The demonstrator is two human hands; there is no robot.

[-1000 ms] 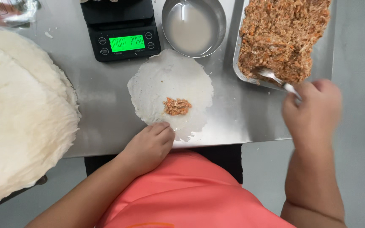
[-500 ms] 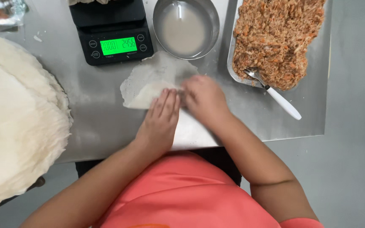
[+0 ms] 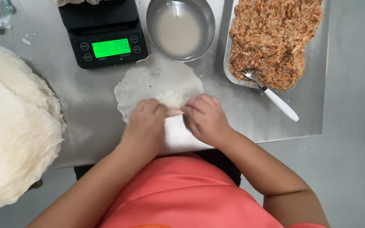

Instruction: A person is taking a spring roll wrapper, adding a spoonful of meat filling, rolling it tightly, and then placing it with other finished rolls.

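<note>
A thin round white wrapper [image 3: 157, 82] lies flat on the steel table [image 3: 85, 97], its near edge folded up over a small lump of filling that is now hidden. My left hand [image 3: 144, 122] and my right hand [image 3: 205, 118] press side by side on that folded edge, fingers curled over it. A sliver of the fold [image 3: 174, 110] shows between the two hands.
A black scale with a green display [image 3: 106, 40] stands at the back. Beside it are a metal bowl of cloudy liquid [image 3: 180, 27] and a tray of minced orange-brown filling [image 3: 275, 38] with a white-handled spoon [image 3: 271, 95]. A big stack of white wrappers [image 3: 13, 131] fills the left.
My right hand left the spoon in the tray and came to the wrapper. Both hands folded the near edge over the filling and now press it further along.
</note>
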